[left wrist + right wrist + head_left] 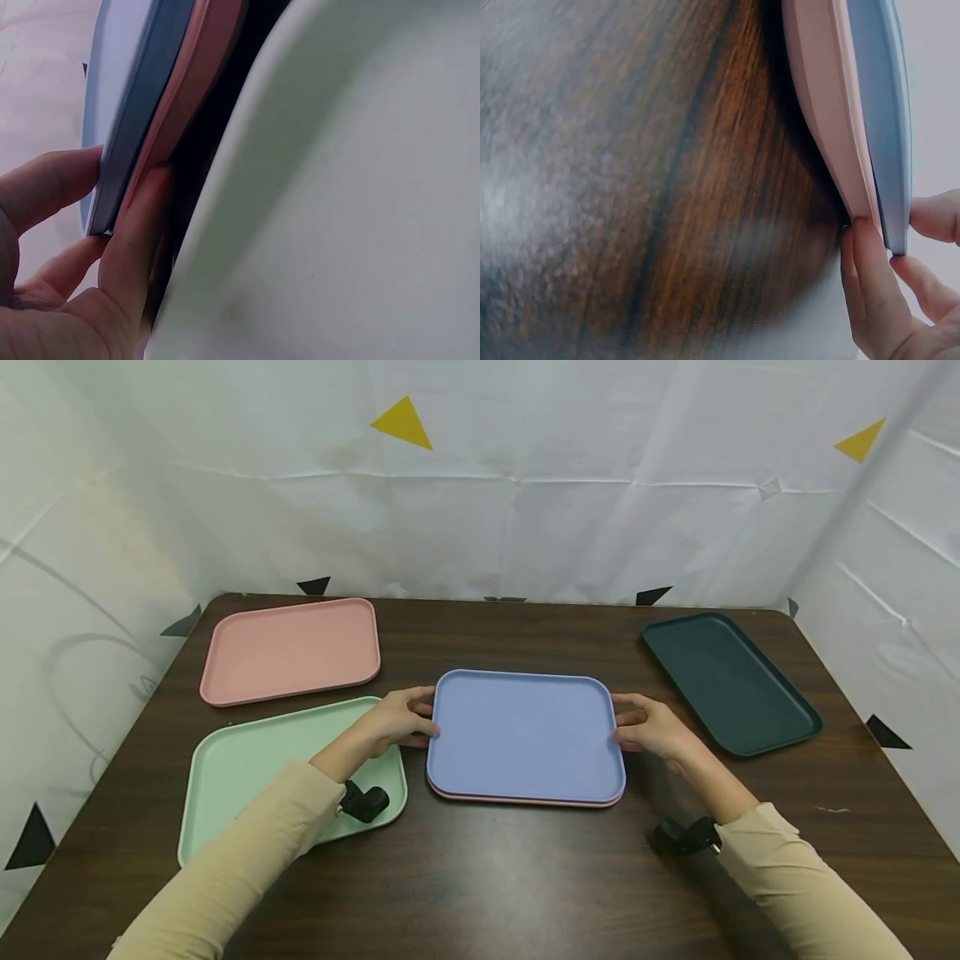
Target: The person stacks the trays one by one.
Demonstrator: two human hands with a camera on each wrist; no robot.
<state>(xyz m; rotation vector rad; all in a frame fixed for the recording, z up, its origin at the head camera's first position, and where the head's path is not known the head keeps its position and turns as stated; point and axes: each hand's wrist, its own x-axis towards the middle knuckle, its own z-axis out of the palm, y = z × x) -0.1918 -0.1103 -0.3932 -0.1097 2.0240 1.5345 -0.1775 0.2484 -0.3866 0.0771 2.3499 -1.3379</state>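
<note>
A blue rectangular tray (525, 735) lies on top of a pink tray (202, 67), the two nested in a stack at the middle of the table. At the stack's left short side, my left hand (393, 722) grips it, thumb on the blue rim and fingers against the pink tray's side. My right hand (651, 728) holds the opposite short side the same way. In the right wrist view a thin gap runs between the blue and pink edges. Most of the lower tray is hidden under the blue one.
A light green tray (255, 764) lies left of the stack, partly beneath my left forearm. Behind it is another pink tray (292, 652). A dark green tray (731, 685) sits at an angle on the right. White sheeting (510, 527) surrounds the brown table (510, 877).
</note>
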